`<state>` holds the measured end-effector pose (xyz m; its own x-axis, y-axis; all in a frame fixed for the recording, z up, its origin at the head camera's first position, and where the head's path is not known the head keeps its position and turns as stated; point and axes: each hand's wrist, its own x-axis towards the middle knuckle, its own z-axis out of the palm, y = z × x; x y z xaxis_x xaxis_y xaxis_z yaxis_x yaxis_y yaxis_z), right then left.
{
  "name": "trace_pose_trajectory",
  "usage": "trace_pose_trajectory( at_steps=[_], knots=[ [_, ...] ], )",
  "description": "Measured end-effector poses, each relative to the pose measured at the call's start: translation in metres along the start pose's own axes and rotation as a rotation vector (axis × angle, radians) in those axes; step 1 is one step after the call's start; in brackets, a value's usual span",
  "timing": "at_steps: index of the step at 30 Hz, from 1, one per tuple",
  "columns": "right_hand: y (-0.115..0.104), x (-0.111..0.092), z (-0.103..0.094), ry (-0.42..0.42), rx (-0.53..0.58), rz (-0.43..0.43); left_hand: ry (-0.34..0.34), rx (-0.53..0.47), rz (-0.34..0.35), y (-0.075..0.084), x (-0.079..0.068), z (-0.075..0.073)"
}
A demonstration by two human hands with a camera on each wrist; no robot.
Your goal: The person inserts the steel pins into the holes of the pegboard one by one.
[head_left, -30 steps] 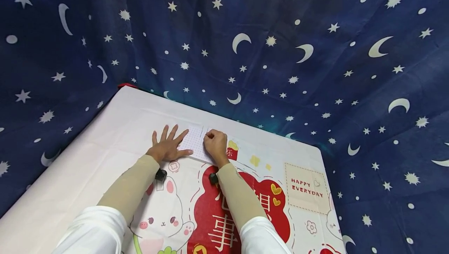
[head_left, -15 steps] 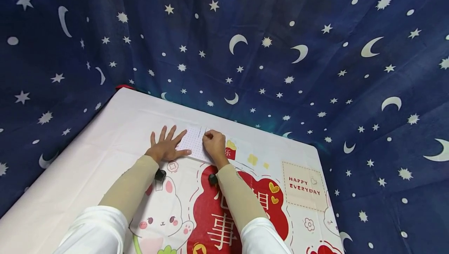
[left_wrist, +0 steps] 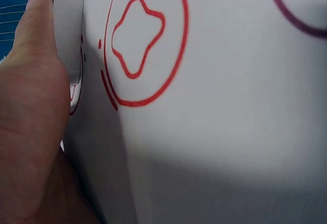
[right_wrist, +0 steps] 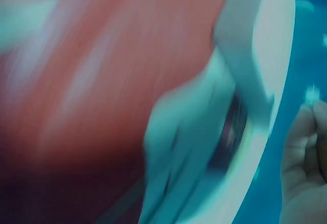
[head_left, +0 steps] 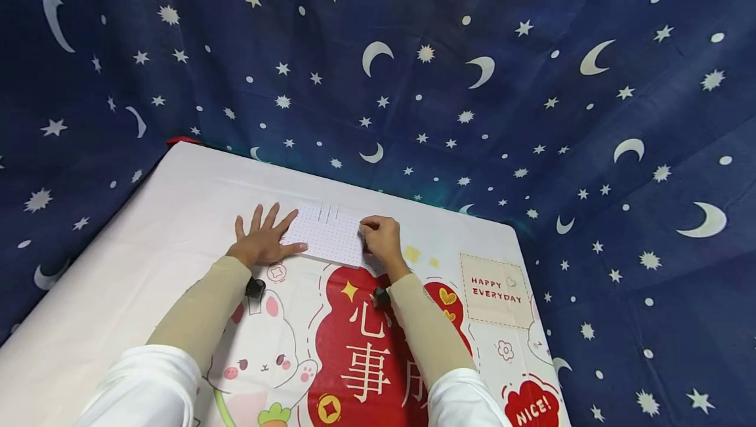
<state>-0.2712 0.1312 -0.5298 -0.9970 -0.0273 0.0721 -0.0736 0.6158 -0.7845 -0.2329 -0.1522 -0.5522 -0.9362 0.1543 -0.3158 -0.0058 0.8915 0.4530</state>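
Note:
In the head view, a white dotted paper pad (head_left: 331, 237) lies flat on the table, with several thin dark parallel lines (head_left: 328, 213) near its far edge. My left hand (head_left: 262, 237) is spread wide, fingers straight, pressing the pad's left side. Its thumb lies along the near edge, and the left wrist view shows the pad's thick grey side (left_wrist: 70, 29) beside the hand. My right hand (head_left: 382, 238) is at the pad's right edge, fingers curled and fingertips together. No object shows between them; the right wrist view is blurred, catching this hand (right_wrist: 304, 168) at its right border.
A white tablecloth (head_left: 177, 230) covers the table, printed with a rabbit, red shapes and lettering. Dark blue curtains (head_left: 331, 132) with moons and stars stand behind the table and along both sides. Black wrist cameras (head_left: 255, 288) sit under both forearms.
My right hand has moved right, from over the pad beside the lines to its right edge, uncovering more dotted paper and lines. My left hand stays on the pad. The head view has shifted slightly.

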Motion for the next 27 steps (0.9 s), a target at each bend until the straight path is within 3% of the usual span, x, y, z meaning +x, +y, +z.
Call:
trace_pose_trajectory(
  at_steps=[7,12,15,27],
  knots=[
    [0.043,-0.007,-0.055,0.007,-0.09,0.03,-0.01,-0.024,0.01,0.006,-0.009,-0.006],
    [0.068,-0.02,-0.08,-0.057,-0.138,0.141,-0.016,-0.018,0.027,0.008,-0.009,-0.009],
    [0.077,-0.021,-0.084,-0.125,-0.134,0.187,-0.012,-0.006,0.024,0.006,-0.008,-0.011],
    [0.087,-0.02,-0.081,-0.248,-0.291,0.124,-0.018,-0.001,0.014,0.006,-0.002,-0.005]
  ],
)
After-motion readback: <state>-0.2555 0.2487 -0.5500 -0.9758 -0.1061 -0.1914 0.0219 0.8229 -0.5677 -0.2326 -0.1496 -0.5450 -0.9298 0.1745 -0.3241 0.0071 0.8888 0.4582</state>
